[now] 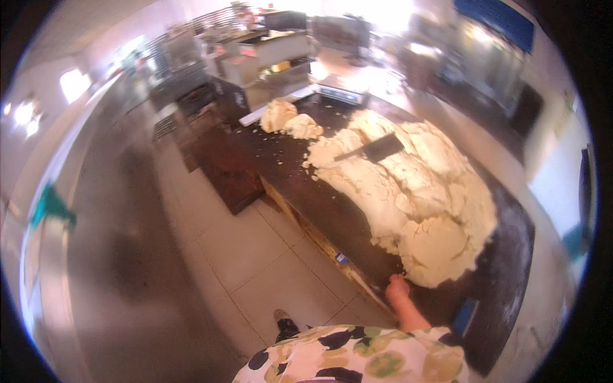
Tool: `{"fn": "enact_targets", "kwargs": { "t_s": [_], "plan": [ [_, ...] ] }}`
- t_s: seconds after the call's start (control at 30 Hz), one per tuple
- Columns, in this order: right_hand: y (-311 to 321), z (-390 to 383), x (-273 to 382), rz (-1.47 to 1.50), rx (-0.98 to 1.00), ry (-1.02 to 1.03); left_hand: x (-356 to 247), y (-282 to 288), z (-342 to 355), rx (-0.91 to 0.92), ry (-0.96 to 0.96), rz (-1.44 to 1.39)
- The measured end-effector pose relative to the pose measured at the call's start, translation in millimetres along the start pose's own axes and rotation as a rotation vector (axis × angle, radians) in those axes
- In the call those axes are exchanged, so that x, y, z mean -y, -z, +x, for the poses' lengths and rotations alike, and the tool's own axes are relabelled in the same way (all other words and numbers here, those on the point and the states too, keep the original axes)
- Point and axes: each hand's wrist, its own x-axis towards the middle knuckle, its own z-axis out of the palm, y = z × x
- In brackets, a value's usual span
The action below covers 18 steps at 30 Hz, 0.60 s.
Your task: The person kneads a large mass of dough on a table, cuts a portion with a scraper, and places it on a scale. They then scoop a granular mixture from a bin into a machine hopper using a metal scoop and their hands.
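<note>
the right hand [397, 289] curls beside the dough [435, 249].

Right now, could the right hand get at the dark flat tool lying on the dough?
Probably not without leaning or stepping forward: the right hand is by the near edge of the dough, while the dark flat tool lies toward the far end. Nothing covers it, though.
</note>
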Motion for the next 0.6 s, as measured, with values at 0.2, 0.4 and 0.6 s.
{"fn": "enact_targets", "kwargs": {
  "t_s": [0.2, 0.4, 0.6],
  "plan": [
    [31, 14, 83, 0.245, -0.32, 0.051, -87, 142, 153, 0.05, -0.471, 0.784],
    [138, 126, 168, 0.424, -1.034, 0.329, -292, 225, 306, -0.139, -0.248, 0.358],
    [236, 228, 212, 0.202, -1.187, 0.477, -517, 158, 317, -0.013, -0.417, 0.067]
  ]
}}
